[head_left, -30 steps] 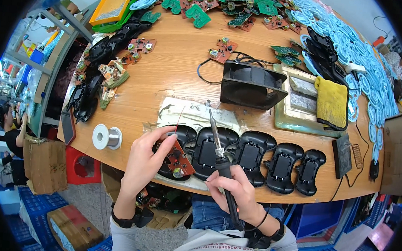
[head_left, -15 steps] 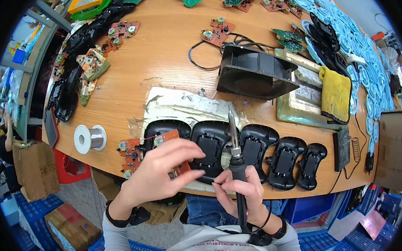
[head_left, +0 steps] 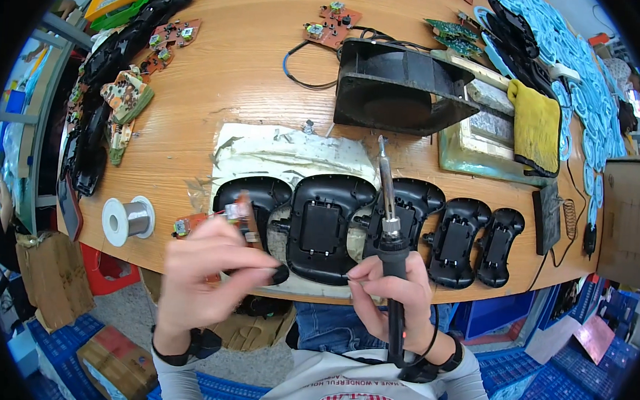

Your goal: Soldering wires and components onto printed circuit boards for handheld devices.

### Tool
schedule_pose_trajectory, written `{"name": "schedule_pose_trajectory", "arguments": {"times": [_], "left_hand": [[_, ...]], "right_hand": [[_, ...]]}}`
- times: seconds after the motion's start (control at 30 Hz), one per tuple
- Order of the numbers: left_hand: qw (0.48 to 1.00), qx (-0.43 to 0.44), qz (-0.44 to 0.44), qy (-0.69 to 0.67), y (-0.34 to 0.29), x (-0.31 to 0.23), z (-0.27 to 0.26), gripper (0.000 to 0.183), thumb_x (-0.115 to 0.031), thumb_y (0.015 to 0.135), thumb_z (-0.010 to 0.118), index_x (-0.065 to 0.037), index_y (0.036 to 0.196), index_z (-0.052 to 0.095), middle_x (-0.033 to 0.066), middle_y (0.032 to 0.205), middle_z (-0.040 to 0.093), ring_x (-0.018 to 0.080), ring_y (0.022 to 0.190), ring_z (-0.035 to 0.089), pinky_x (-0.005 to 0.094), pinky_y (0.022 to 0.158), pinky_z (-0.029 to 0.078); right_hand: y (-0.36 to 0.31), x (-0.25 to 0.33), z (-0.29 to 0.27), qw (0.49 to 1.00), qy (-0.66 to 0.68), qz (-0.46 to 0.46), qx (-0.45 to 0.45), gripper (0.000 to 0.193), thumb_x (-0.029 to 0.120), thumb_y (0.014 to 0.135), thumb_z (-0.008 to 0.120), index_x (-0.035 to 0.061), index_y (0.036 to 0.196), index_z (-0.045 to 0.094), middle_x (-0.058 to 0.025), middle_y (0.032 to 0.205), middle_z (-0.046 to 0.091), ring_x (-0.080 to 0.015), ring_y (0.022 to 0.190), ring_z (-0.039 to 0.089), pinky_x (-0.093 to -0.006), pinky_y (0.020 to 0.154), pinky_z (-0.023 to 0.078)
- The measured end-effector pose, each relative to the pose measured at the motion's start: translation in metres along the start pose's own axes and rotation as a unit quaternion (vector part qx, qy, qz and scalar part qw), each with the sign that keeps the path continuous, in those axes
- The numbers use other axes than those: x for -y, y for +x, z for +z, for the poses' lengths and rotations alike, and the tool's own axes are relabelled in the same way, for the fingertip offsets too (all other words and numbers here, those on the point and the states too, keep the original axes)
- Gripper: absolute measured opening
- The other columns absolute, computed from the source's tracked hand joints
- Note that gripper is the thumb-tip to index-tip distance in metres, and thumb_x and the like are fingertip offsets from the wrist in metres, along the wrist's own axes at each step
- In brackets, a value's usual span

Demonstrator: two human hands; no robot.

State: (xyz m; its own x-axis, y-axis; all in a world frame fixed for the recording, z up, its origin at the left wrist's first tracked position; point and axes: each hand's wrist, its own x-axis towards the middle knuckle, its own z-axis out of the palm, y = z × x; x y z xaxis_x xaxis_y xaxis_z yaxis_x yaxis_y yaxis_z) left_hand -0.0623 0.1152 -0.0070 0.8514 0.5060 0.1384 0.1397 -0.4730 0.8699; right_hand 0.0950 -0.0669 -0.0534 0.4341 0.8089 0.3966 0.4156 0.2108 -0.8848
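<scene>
My right hand (head_left: 402, 297) is wrapped round a soldering iron (head_left: 394, 241), whose tip points up and away from me. Its thumb and forefinger pinch together beside the handle. My left hand (head_left: 209, 277) is blurred, its thumb and fingertips pressed together near the leftmost shell; what lies between them is hidden. Just behind it a red-brown circuit board (head_left: 242, 213) stands tilted and smeared, and I cannot tell whether the hand grips it. Another piece of board (head_left: 186, 225) shows to its left. A black controller shell (head_left: 320, 226) lies between my hands, in a row of several.
A solder wire spool (head_left: 128, 220) stands at left. Beyond the shells are a white sheet (head_left: 286, 152), a black fan (head_left: 407, 88) and a framed tray (head_left: 477, 154) with a yellow cloth (head_left: 535, 129). More boards (head_left: 331, 25) and blue cables (head_left: 584, 77) lie farther back.
My left hand has moved left and nearer me, its fingers going from spread to pressed together. The board behind it has tilted up. My right hand still holds the iron. The view has shifted slightly.
</scene>
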Motion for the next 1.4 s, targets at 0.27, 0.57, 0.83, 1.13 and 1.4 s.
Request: {"name": "schedule_pose_trajectory", "arguments": {"times": [0.27, 0.57, 0.83, 1.13, 1.4], "left_hand": [[0.984, 0.032, 0.029, 0.171, 0.004, -0.021, -0.02, 0.015, -0.001, 0.064, 0.074, -0.005, 0.078, 0.07, 0.0046, 0.066, 0.059, 0.0203, 0.063, 0.05, 0.0298, 0.061, 0.042], [0.991, 0.032, 0.037, 0.127, -0.001, 0.013, 0.045, 0.016, 0.001, 0.069, 0.073, -0.004, 0.084, 0.069, 0.0048, 0.076, 0.063, 0.0206, 0.068, 0.054, 0.0308, 0.064, 0.042], [0.99, 0.046, 0.026, 0.133, 0.003, 0.011, 0.046, 0.016, 0.002, 0.069, 0.072, -0.002, 0.084, 0.067, 0.0049, 0.074, 0.061, 0.0212, 0.068, 0.054, 0.0317, 0.063, 0.043], [0.984, 0.052, 0.052, 0.164, 0.0, 0.016, 0.047, 0.016, 0.0, 0.068, 0.074, -0.003, 0.083, 0.068, 0.0035, 0.072, 0.057, 0.0199, 0.068, 0.051, 0.0308, 0.062, 0.041], [0.986, 0.069, 0.027, 0.149, 0.002, 0.012, 0.047, 0.018, 0.001, 0.067, 0.072, -0.003, 0.085, 0.069, 0.0036, 0.076, 0.055, 0.0197, 0.067, 0.048, 0.0303, 0.06, 0.039]], "right_hand": [[-0.011, 0.012, -0.027, 0.998, -0.013, 0.041, 0.051, 0.033, -0.006, 0.063, 0.076, 0.0065, 0.093, 0.067, -0.0112, 0.099, 0.057, -0.0168, 0.075, 0.056, -0.0258, 0.065, 0.048], [-0.022, 0.003, -0.045, 0.995, -0.038, 0.064, 0.073, 0.029, 0.003, 0.061, 0.072, 0.0065, 0.09, 0.068, -0.0119, 0.082, 0.056, -0.024, 0.065, 0.056, -0.0316, 0.055, 0.045], [-0.023, -0.001, -0.043, 0.994, -0.039, 0.05, 0.088, 0.033, 0.003, 0.065, 0.074, 0.0087, 0.096, 0.067, -0.0105, 0.082, 0.057, -0.0214, 0.062, 0.055, -0.0291, 0.049, 0.042], [-0.022, 0.004, -0.056, 0.982, -0.039, 0.057, 0.175, 0.019, 0.009, 0.079, 0.062, 0.003, 0.094, 0.054, -0.0171, 0.082, 0.06, -0.0251, 0.069, 0.061, -0.0344, 0.058, 0.05], [-0.03, 0.002, -0.052, 0.994, 0.032, 0.057, 0.091, 0.02, 0.006, 0.07, 0.07, 0.001, 0.087, 0.059, -0.0117, 0.071, 0.056, -0.0254, 0.054, 0.054, -0.0337, 0.048, 0.043]]}}
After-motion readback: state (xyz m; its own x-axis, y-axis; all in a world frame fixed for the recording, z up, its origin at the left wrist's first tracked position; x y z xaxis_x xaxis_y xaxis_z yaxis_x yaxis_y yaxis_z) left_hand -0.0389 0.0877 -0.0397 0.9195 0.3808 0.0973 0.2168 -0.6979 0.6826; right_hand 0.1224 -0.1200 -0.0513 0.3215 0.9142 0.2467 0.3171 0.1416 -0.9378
